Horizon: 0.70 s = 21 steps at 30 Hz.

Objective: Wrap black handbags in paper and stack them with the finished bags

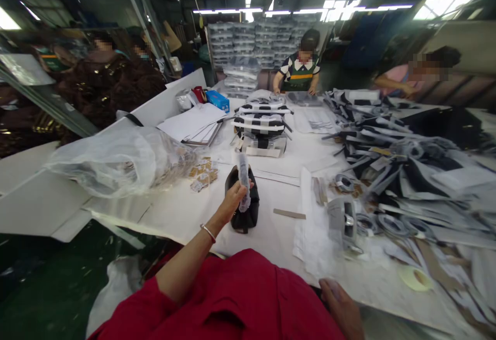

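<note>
My left hand (237,196) is closed around a slim strip wrapped in clear plastic (243,174), which stands up over a small black bag (247,220). The bag sits on the white table in front of me; whether the strip is joined to it I cannot tell. My right hand (341,306) is low by the table's near edge, its fingers loosely stretched and nothing visible in them. A flat grey-brown strip (289,214) lies on the table to the right of the bag.
Plastic-wrapped black-and-white bags (259,124) are stacked ahead. A large clear plastic sack (127,161) and small brown tags (204,174) lie left. On the right are heaped wrapped pieces (411,159) and a tape roll (416,278). A co-worker (300,68) stands across the table.
</note>
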Available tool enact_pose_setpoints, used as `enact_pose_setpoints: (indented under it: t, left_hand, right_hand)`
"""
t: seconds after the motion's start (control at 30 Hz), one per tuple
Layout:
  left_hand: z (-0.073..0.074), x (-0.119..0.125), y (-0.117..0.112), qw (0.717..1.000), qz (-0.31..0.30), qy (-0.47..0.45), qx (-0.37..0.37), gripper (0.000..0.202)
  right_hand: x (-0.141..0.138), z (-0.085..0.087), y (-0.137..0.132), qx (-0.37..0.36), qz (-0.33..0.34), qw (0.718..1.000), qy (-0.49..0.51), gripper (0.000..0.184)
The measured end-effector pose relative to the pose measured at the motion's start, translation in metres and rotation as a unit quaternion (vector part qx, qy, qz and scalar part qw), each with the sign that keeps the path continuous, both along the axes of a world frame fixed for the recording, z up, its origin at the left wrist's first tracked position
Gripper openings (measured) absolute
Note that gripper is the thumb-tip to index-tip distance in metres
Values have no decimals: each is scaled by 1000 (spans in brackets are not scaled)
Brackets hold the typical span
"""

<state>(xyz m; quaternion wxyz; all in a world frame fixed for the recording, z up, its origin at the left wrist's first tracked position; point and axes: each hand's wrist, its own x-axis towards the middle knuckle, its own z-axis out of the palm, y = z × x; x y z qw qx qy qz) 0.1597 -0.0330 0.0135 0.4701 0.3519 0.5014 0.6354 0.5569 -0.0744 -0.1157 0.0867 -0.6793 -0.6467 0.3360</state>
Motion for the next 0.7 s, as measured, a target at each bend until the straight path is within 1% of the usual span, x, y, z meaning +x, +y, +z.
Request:
enact_pose_setpoints:
  t: [0.07, 0.13, 0.2, 0.3, 0.4, 0.47, 0.5, 0.57, 0.6, 0.63, 0.7]
  left_hand:
    - [-5, 3, -15, 999, -13, 27, -24, 60]
    - [-3, 6, -18, 998, -9, 33, -44, 54]
    - [3, 6, -11, 999, 25, 17, -38, 51]
    - [15, 0, 7, 996, 79, -30, -3, 48]
    - [20, -6, 13, 996, 78, -48, 17, 48]
    - [17, -7, 6, 997, 72, -33, 19, 49]
    - [13, -7, 0, 996, 80, -21, 17, 49]
    - [4, -5, -14, 995, 104, 5, 7, 50]
    - [-1, -4, -21, 994, 105, 20, -2, 51]
    - [-6, -3, -27, 995, 94, 42, -15, 51]
    - [-14, 1, -34, 993, 40, 103, -45, 48]
  right_hand:
    - [-16, 15, 9, -29, -3, 998, 52, 40]
    - [-31, 26, 18, -35, 8, 996, 83, 43]
    - [-43, 32, 26, -29, 30, 994, 105, 43]
    - [-58, 33, 35, -31, 67, 989, 126, 44]
    - [-75, 33, 45, -41, 88, 980, 171, 44]
    - [-91, 38, 52, -66, 82, 970, 218, 45]
    - [-100, 41, 56, -82, 75, 964, 243, 46]
    - [-118, 51, 65, -114, 62, 950, 286, 48]
    - [-128, 57, 69, -123, 61, 944, 301, 48]
    - [-138, 63, 73, -126, 68, 940, 310, 47]
    - [-160, 75, 82, -119, 101, 938, 309, 48]
